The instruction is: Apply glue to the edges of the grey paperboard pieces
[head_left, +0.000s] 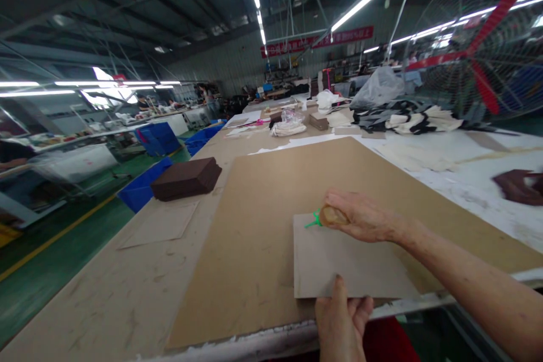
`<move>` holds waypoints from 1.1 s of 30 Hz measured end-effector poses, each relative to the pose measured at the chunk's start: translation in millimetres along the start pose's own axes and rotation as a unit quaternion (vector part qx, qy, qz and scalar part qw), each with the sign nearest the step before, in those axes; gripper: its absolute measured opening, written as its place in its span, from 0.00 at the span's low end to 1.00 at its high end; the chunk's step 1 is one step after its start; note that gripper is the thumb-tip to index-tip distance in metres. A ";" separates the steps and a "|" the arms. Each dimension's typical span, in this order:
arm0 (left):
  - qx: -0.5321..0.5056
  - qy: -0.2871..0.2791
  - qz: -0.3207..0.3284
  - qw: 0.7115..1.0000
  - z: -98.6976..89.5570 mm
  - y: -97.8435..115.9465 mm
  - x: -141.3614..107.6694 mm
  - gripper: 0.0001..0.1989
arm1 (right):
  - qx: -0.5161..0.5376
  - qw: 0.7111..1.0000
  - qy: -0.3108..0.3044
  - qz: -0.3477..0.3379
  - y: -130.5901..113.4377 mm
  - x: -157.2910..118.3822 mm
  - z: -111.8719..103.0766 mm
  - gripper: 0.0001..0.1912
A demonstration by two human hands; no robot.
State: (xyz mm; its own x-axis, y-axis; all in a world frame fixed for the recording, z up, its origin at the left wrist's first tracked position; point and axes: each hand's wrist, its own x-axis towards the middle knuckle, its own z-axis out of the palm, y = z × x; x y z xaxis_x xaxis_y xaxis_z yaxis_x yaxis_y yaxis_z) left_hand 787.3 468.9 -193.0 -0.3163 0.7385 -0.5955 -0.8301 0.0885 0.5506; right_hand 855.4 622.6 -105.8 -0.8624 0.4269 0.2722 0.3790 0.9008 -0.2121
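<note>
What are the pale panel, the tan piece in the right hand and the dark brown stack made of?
Pale panel: perhaps card or stiff fabric, matte, lying flat with straight edges.
Tan piece: maybe smooth wood, from its rounded, light brown end; blur hides any grain.
Dark brown stack: possibly cloth or felt, dull, with thin layered edges.

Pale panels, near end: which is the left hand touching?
The panel on the tan sheet, touched by the left hand; the other panel lies off that sheet, near the brown stack.

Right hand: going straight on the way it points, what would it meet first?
Past the pale board under the right hand, the way crosses the brown sheet; the dark brown stack is likely first, though depth leaves that uncertain.
</note>
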 end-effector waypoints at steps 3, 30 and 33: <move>0.006 -0.002 -0.004 1.000 -1.0 -0.4 0.4 0.12 | -0.022 1.000 -0.016 0.016 7.6 -10.5 -11.0 0.08; 0.038 0.005 -0.030 0.999 -0.2 4.3 0.9 0.12 | 0.021 0.991 -0.010 0.132 29.5 -55.2 -21.5 0.15; 0.036 0.004 -0.034 0.999 -0.8 2.8 2.8 0.12 | 0.039 0.995 -0.011 0.087 15.4 -26.3 -12.0 0.14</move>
State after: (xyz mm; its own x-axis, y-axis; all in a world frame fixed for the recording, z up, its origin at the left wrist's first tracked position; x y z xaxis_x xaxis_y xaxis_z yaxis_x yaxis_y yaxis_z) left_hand 783.8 470.7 -193.6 -0.2641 0.7235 -0.6378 -0.8151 0.1860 0.5486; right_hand 887.9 626.1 -105.0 -0.7933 0.5735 0.2045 0.4971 0.8040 -0.3262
